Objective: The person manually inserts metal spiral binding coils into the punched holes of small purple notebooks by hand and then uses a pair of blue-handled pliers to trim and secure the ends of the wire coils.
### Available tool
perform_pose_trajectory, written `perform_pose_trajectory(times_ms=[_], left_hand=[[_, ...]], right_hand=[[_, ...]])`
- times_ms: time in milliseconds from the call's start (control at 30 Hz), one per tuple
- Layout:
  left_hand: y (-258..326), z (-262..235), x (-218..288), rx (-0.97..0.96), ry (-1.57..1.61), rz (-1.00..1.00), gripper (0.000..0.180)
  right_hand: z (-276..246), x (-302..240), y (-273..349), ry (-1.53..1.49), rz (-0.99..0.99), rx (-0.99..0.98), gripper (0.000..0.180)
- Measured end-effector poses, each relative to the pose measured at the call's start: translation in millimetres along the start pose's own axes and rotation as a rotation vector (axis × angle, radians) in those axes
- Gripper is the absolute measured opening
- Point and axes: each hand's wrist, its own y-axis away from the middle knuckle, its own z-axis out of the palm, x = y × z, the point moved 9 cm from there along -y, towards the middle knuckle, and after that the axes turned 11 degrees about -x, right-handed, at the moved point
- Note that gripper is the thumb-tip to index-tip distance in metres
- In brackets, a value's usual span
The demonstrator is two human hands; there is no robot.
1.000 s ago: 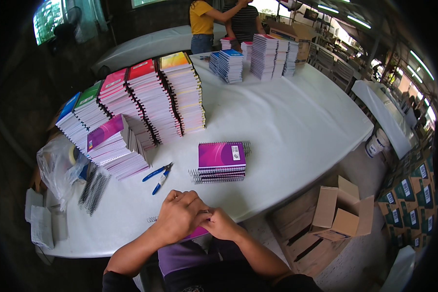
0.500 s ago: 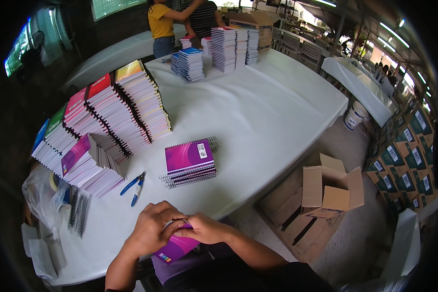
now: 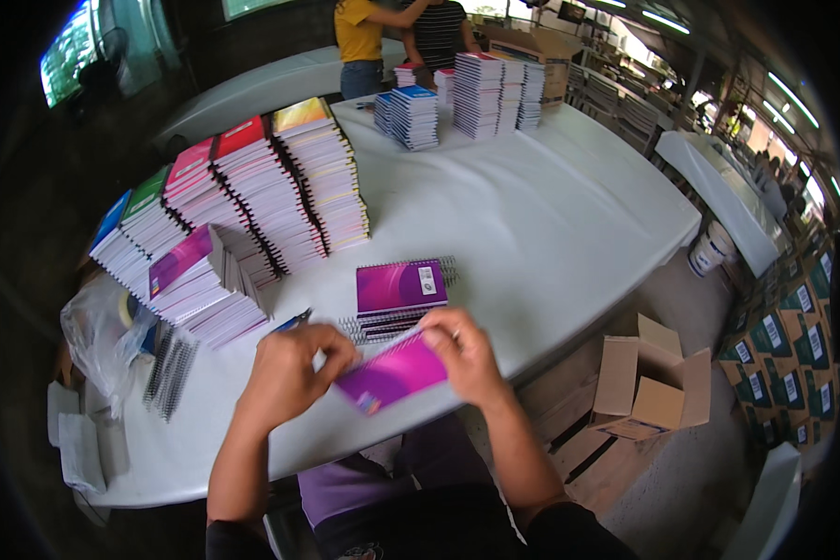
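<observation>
A purple notebook (image 3: 399, 375) hangs tilted above the table's near edge, slightly blurred. My left hand (image 3: 294, 371) is closed at the left end of its bound edge. At the other end, my right hand (image 3: 465, 355) pinches the upper right corner between thumb and fingers. Just beyond lies a pile of purple spiral notebooks (image 3: 401, 287), wire coils sticking out at its sides. The blue-handled pliers (image 3: 295, 321) are mostly hidden behind my left hand.
Tall stacks of coloured notebooks (image 3: 243, 201) line the table's left side. Near them lie loose wire coils (image 3: 170, 373) and a plastic bag (image 3: 107, 341). More notebook stacks (image 3: 481, 98) and two people stand at the far end. An open carton (image 3: 649, 387) sits right, below table height.
Both hands have moved forward and apart, bringing the notebook up from my lap to over the table edge. The view has shifted, and my left hand now covers most of the pliers.
</observation>
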Motion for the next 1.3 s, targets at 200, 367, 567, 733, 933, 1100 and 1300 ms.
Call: perform_pose_trajectory(times_ms=[200, 367, 567, 733, 933, 1100, 1300], left_hand=[[-26, -15, 9, 0.473, -0.202, 0.189, 0.027], [-41, -4, -8, 0.618, -0.415, 0.249, 0.021], [-45, 58, -60, 0.533, -0.19, 0.249, 0.036], [-24, 79, -125, 0.834, 0.344, -0.031, 0.038], [-35, 98, -155, 0.935, 0.774, -0.208, 0.022], [-36, 102, -158, 0.964, 0.849, -0.191, 0.026], [-35, 94, -151, 0.977, 0.726, -0.091, 0.029]], right_hand=[[-43, -8, -33, -0.136, -0.278, 0.137, 0.013], [-58, -7, -47, 0.439, -0.332, 0.096, 0.01], [-44, 86, -20, 0.062, 0.003, 0.05, 0.026], [-40, 113, -2, 0.041, 0.087, 0.371, 0.045], [-25, 110, -7, 0.175, 0.136, 0.515, 0.042], [-22, 109, 0, 0.145, 0.14, 0.572, 0.037], [-22, 99, 6, 0.212, 0.009, 0.721, 0.015]])
